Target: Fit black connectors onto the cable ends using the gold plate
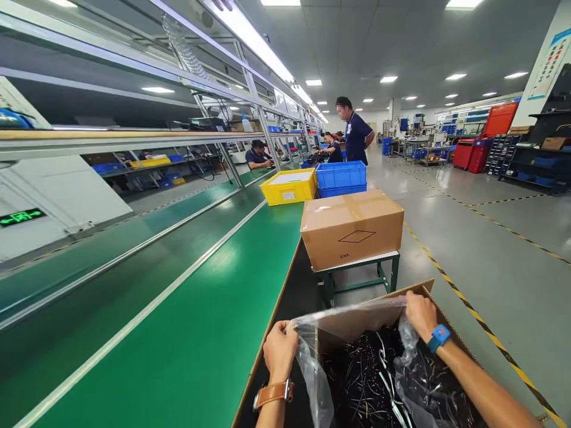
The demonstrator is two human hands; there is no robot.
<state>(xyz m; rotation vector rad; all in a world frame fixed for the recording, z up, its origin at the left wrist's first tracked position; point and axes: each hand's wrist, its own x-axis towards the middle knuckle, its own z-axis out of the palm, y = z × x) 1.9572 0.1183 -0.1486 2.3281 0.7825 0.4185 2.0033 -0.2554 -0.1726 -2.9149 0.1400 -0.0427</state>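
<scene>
A clear plastic bag (312,368) lines an open cardboard box (339,327) at the bottom right. Its edge is stretched between my two hands. My left hand (281,348) pinches the bag at the box's left side, and my right hand (422,315) grips it near the far right corner. Inside the box lies a heap of black cables (361,374) with a few white strands among them. A leather-strap watch is on my left wrist, a blue band on my right.
A taped carton (352,232) sits on a small green-legged stand (328,285) beyond the box. The green conveyor line (196,345) runs along my left, bearing a yellow bin (289,189); blue bins (341,177) are beside it. A person (354,134) stands farther off. Striped tape (473,312) marks the floor.
</scene>
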